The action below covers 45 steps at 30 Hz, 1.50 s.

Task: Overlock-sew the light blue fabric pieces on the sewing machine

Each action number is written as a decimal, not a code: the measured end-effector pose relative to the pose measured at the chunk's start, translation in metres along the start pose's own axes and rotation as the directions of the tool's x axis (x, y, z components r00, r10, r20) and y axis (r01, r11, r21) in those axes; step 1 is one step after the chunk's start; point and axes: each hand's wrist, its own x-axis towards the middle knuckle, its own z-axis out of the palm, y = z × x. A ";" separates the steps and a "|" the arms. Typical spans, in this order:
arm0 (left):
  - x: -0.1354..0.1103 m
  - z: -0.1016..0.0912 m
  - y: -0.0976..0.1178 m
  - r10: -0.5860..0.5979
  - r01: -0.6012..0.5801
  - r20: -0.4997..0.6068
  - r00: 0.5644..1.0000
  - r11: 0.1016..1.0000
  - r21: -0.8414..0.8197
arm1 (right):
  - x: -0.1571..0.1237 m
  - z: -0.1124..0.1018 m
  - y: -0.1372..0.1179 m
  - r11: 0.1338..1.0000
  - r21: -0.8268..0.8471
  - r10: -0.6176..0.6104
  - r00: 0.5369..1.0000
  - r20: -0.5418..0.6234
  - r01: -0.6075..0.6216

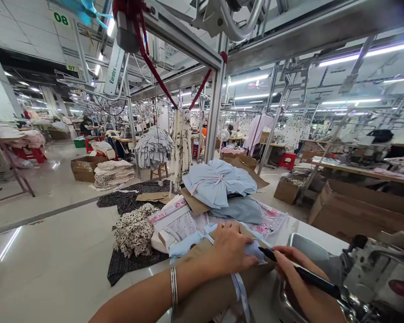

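Your left hand [234, 246] lies palm down with thumb and forefinger spread apart, pressing on a brown card [205, 294] and the light-blue cloth [187, 245] around it. Your right hand [298, 269] is closed around a black pen [314, 280], its tip at a blue patch of that cloth just beside your left thumb; you cannot tell from here whether it touches. Your two hands are near each other, not together. Thin silver bangles [173, 287] circle your left wrist, and a pale strip [240, 294] trails below your left hand.

To your right is a metal tray [298, 242], with a sewing machine [379, 273] beyond it, partly blurred, and a bare part of the white desk [323, 235] behind the tray.

Just past your left hand, a bundle of light-blue pieces [222, 179] sits on grey-blue fabric [237, 210], near pink-printed wrapping [269, 220]. To the left are crumpled dotted fabric [134, 229] and dark textured cloth [121, 269].

Farther off, patterned strips [181, 148] hang below red straps [158, 76] at a metal frame [217, 103]. Beyond stand a cardboard box [84, 169] and a red stool [287, 160] on the floor, with a green "08" sign [61, 18] overhead.
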 end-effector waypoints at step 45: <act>0.004 0.010 -0.002 0.033 -0.032 -0.016 0.999 0.999 0.035 | -0.002 -0.001 -0.011 0.991 -0.094 -0.096 0.995 0.014 0.097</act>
